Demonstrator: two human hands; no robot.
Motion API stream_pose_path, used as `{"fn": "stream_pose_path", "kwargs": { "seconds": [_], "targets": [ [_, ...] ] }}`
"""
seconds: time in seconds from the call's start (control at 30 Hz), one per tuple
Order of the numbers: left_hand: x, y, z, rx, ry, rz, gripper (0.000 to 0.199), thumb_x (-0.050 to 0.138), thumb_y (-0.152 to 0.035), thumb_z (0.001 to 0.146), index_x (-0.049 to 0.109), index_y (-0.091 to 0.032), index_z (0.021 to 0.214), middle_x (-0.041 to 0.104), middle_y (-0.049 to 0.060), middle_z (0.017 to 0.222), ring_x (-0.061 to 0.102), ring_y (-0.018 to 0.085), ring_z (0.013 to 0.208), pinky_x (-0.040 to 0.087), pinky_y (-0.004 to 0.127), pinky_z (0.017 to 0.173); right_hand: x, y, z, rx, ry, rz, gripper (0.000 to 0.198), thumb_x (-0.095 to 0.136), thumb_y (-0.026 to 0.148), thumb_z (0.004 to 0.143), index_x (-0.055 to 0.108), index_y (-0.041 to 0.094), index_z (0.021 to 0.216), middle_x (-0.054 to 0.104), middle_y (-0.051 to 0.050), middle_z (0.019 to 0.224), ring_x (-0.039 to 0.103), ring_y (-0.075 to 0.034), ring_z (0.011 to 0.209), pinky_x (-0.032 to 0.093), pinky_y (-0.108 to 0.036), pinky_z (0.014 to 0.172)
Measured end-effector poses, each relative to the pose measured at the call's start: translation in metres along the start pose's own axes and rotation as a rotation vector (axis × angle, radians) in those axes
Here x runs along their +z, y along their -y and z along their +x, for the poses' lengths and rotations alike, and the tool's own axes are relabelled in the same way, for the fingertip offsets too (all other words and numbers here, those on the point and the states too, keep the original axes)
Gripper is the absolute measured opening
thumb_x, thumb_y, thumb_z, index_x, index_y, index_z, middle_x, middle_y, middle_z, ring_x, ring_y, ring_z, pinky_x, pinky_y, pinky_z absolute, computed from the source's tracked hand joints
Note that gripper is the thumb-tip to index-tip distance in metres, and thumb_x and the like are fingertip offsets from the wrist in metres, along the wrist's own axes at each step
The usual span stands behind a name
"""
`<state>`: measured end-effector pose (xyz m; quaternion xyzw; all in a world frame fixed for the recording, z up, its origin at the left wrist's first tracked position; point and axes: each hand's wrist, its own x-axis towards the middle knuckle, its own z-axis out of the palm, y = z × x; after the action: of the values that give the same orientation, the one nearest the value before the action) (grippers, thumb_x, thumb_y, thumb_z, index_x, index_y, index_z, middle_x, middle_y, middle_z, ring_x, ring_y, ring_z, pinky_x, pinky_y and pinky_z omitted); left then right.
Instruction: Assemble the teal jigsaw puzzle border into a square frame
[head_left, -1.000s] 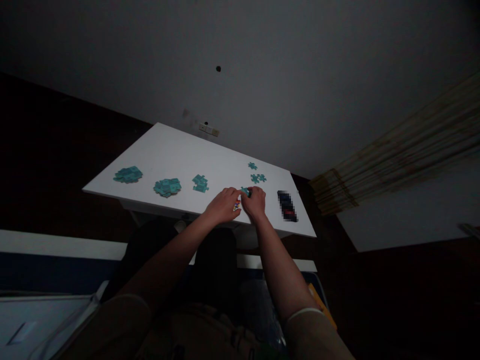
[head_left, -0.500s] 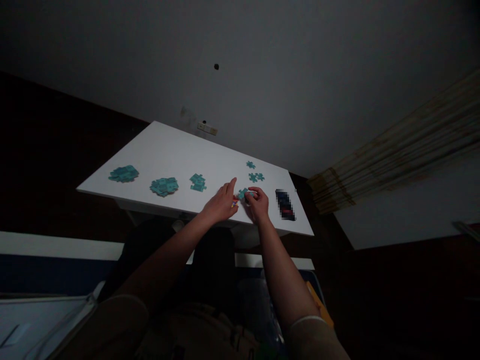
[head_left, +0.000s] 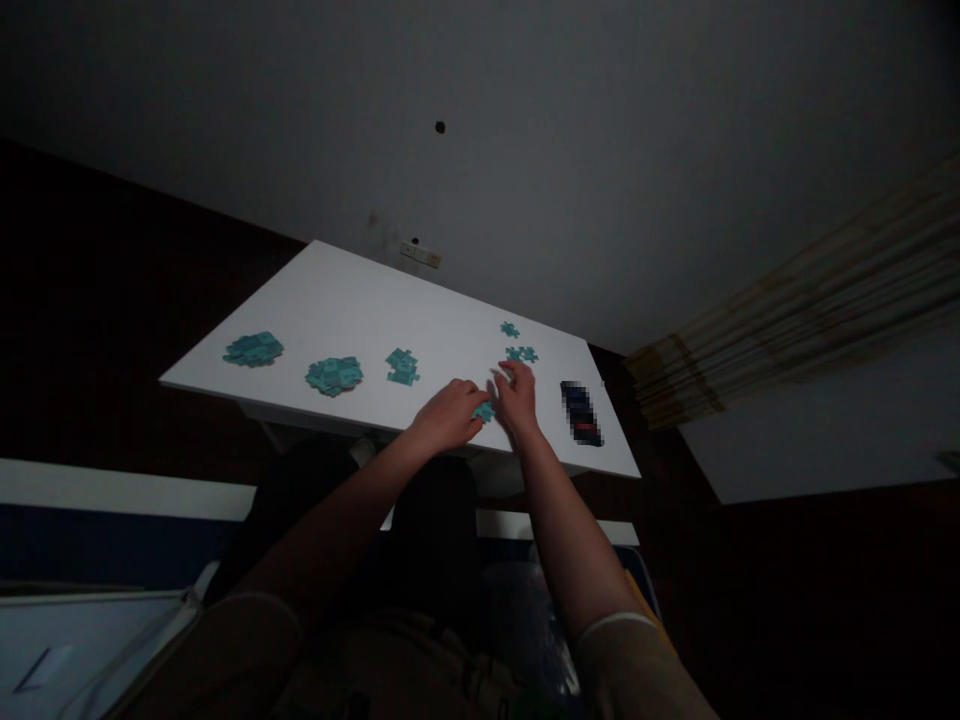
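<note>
"How far had the person got with the puzzle pieces?"

"Not far, judging by the table [head_left: 352, 285]. Two thick piles, the far-left pile [head_left: 253, 349] and the second pile [head_left: 334, 375] next to it, held most of the pieces in sight. A small cluster [head_left: 403, 366] lay nearer the middle."

"And what was set apart?"

"On the right, beyond the hands, a single piece [head_left: 510, 329] lay by itself, with a pair of pieces [head_left: 521, 354] just nearer the person. Whether those two were joined or only touching was too small to tell."

"What were the hands doing?"

"The left hand [head_left: 448, 414] gripped a teal piece [head_left: 484, 411] near the table's front edge, its fingers on the far side and its thumb on the near side. The right hand [head_left: 517, 396] was open just beside it, fingers curved and parted, with nothing visible between them."

"So what was left?"

"Both piles and the cluster, by the look of it; only the few pieces on the right seemed dealt with, and the one in hand was unfinished. No large joined section showed anywhere."
</note>
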<state>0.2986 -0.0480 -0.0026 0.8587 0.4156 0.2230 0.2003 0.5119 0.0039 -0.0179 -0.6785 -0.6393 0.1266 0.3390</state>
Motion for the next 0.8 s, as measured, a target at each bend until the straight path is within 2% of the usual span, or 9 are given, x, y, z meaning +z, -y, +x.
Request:
{"fn": "stream_pose_path", "kwargs": {
  "seconds": [0.1, 0.17, 0.3, 0.4, 0.47, 0.57, 0.7, 0.8],
  "targets": [
    [-0.001, -0.001, 0.000, 0.021, -0.004, 0.036, 0.043, 0.077, -0.019, 0.115, 0.091, -0.022, 0.156, 0.089, 0.017, 0.151, 0.079, 0.039, 0.151, 0.065, 0.053, 0.137, 0.003, 0.004, 0.015, -0.024, 0.014, -0.217, 0.067, 0.075, 0.030, 0.115, 0.076, 0.015, 0.179, 0.053, -0.029, 0.200, 0.043, -0.048, 0.187, 0.037, -0.068, 0.153],
    [0.000, 0.000, -0.001, 0.027, -0.024, 0.044, 0.041, 0.078, -0.019, 0.115, 0.093, -0.026, 0.152, 0.090, 0.015, 0.148, 0.081, 0.038, 0.149, 0.066, 0.052, 0.135, 0.006, 0.007, 0.026, -0.023, 0.045, -0.287, 0.075, 0.075, 0.035, 0.119, 0.067, 0.014, 0.190, 0.039, -0.029, 0.209, 0.032, -0.050, 0.191, 0.029, -0.068, 0.153],
    [0.004, 0.002, -0.001, 0.045, -0.038, 0.031, 0.037, 0.078, -0.018, 0.114, 0.093, -0.021, 0.149, 0.090, 0.018, 0.148, 0.081, 0.040, 0.147, 0.067, 0.053, 0.133, 0.012, 0.011, 0.052, 0.030, 0.101, -0.410, 0.078, 0.069, 0.045, 0.127, 0.059, 0.015, 0.198, 0.032, -0.029, 0.213, 0.024, -0.052, 0.193, 0.025, -0.069, 0.150],
    [0.005, 0.002, -0.003, 0.046, -0.049, 0.024, 0.037, 0.079, -0.017, 0.113, 0.092, -0.021, 0.147, 0.090, 0.018, 0.148, 0.081, 0.039, 0.148, 0.067, 0.051, 0.132, 0.016, 0.009, 0.075, 0.045, 0.112, -0.410, 0.080, 0.068, 0.048, 0.129, 0.055, 0.015, 0.200, 0.030, -0.031, 0.214, 0.020, -0.052, 0.194, 0.024, -0.070, 0.149],
    [0.004, 0.001, -0.004, 0.044, -0.046, 0.031, 0.035, 0.079, -0.018, 0.114, 0.092, -0.023, 0.146, 0.090, 0.017, 0.148, 0.082, 0.038, 0.147, 0.068, 0.049, 0.130, 0.019, 0.005, 0.089, 0.049, 0.130, -0.398, 0.077, 0.067, 0.049, 0.129, 0.058, 0.016, 0.199, 0.034, -0.031, 0.211, 0.024, -0.051, 0.194, 0.026, -0.071, 0.148],
    [0.001, -0.002, -0.005, 0.037, -0.022, 0.046, 0.033, 0.078, -0.020, 0.115, 0.091, -0.025, 0.145, 0.090, 0.016, 0.149, 0.082, 0.038, 0.146, 0.068, 0.048, 0.129, 0.022, 0.000, 0.104, 0.046, 0.174, -0.381, 0.068, 0.066, 0.047, 0.129, 0.069, 0.017, 0.190, 0.051, -0.031, 0.202, 0.041, -0.049, 0.187, 0.032, -0.068, 0.147],
    [-0.001, -0.004, -0.005, 0.027, -0.004, 0.041, 0.034, 0.077, -0.019, 0.114, 0.090, -0.026, 0.145, 0.090, 0.016, 0.150, 0.081, 0.038, 0.145, 0.068, 0.051, 0.129, 0.024, -0.007, 0.111, -0.032, 0.190, -0.325, 0.063, 0.055, 0.032, 0.131, 0.070, 0.003, 0.185, 0.058, -0.038, 0.195, 0.053, -0.041, 0.179, 0.038, -0.060, 0.143],
    [0.000, -0.003, -0.005, 0.026, -0.016, 0.026, 0.036, 0.076, -0.017, 0.113, 0.090, -0.025, 0.145, 0.089, 0.017, 0.150, 0.080, 0.038, 0.147, 0.068, 0.052, 0.129, 0.022, -0.010, 0.107, -0.054, 0.184, -0.301, 0.061, 0.049, 0.021, 0.127, 0.075, 0.001, 0.179, 0.064, -0.035, 0.193, 0.058, -0.036, 0.180, 0.041, -0.052, 0.146]
  ]
}}
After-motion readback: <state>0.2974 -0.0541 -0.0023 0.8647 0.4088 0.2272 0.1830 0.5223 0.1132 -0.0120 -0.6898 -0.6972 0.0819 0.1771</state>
